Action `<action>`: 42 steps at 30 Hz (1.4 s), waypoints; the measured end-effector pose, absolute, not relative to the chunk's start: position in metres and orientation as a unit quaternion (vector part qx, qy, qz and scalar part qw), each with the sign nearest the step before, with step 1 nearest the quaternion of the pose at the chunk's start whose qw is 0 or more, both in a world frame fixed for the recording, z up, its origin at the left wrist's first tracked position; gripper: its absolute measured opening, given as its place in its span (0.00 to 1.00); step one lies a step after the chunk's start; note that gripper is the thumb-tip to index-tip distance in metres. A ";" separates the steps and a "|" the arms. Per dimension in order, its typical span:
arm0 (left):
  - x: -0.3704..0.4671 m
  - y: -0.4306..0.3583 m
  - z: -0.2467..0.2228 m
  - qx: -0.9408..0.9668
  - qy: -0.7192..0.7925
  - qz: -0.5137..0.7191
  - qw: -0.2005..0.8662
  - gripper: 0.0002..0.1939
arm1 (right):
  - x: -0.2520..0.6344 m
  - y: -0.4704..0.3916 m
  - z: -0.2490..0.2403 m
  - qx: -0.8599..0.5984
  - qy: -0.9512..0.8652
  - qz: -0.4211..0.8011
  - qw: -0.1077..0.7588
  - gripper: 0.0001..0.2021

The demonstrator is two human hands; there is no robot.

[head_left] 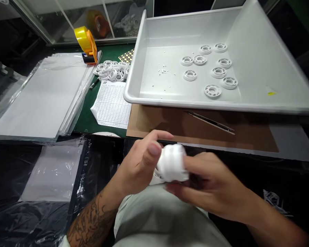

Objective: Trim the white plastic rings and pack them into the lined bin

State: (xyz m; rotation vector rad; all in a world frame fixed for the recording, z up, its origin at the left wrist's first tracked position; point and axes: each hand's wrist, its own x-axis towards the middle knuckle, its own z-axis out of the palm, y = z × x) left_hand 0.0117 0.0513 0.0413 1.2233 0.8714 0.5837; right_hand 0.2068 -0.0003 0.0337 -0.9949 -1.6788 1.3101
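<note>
In front of my lap I hold a short stack of white plastic rings (173,163), smeared by motion. My right hand (208,183) grips its right end between thumb and fingers. At the other end is my left hand (139,161), its thumb up against the stack and its index finger stretched over the far side. Another white ring (157,175) shows below the left thumb, partly covered; the lower fingers of that hand are hidden. Beyond my hands, several more white rings (213,91) lie apart inside a large white tray (149,37).
Tweezers (211,122) lie on brown cardboard (157,120) before the tray. To the left are a heap of white rings (112,70), a printed form (112,106), round stickers (127,56), an orange tape dispenser (90,48) and stacked plastic-wrapped sheets (41,96). Small white scraps dot the tray.
</note>
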 end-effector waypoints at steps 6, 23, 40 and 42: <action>0.012 0.050 0.033 0.548 0.409 0.293 0.668 0.44 | 0.200 0.003 0.024 -0.332 -0.662 0.532 0.410 0.07; 0.018 0.052 0.048 0.434 0.393 0.310 0.749 0.40 | 0.202 -0.009 0.020 -0.354 -0.423 0.639 0.536 0.07; 0.012 0.052 0.045 0.541 0.410 0.316 0.663 0.46 | 0.195 -0.001 0.015 -0.354 -0.582 0.549 0.485 0.05; 0.014 0.053 0.045 0.485 0.403 0.341 0.698 0.48 | 0.196 -0.003 0.016 -0.352 -0.480 0.602 0.532 0.06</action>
